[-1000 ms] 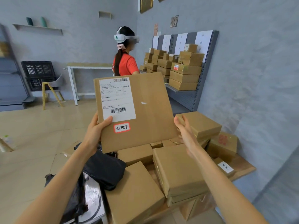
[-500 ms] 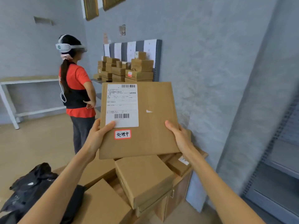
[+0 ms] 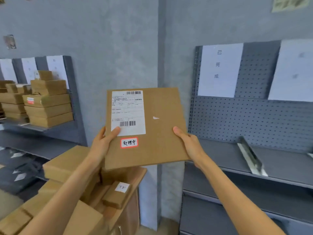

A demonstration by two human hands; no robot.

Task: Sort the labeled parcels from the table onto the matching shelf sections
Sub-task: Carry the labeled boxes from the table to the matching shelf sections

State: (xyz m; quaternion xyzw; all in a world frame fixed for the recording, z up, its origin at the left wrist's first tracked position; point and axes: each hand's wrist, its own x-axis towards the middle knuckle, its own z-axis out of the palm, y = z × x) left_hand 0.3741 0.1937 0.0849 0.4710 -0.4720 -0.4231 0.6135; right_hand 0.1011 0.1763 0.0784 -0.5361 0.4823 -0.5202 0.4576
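Far left: a shelf (image 3: 39, 128) stacked with cardboard boxes (image 3: 48, 106), paper signs behind them too blurred to read. Below that, the table (image 3: 135, 177) carries more parcels (image 3: 67, 164), one small box with a white tag (image 3: 122, 187).

Centre: we hold one flat parcel (image 3: 160, 133) up in the air, clear of the table, label side facing us. Left hand (image 3: 100, 146) grips its left edge, thumb on the shipping label (image 3: 128, 112); right hand (image 3: 188, 146) grips the right edge, thumb on top. The red-framed sticker (image 3: 129, 142) reads 处理中.

Right: a pegboard shelf unit (image 3: 254, 116), with a divider (image 3: 250, 156) on its shelf. Nearest sign (image 3: 220, 70) reads 已完成; the next sign (image 3: 293, 72) is unreadable.

Step in hand, as we judge it: carry and match. 已完成 doesn't match the sticker, so next we need to find the 处理中 section before setting down.
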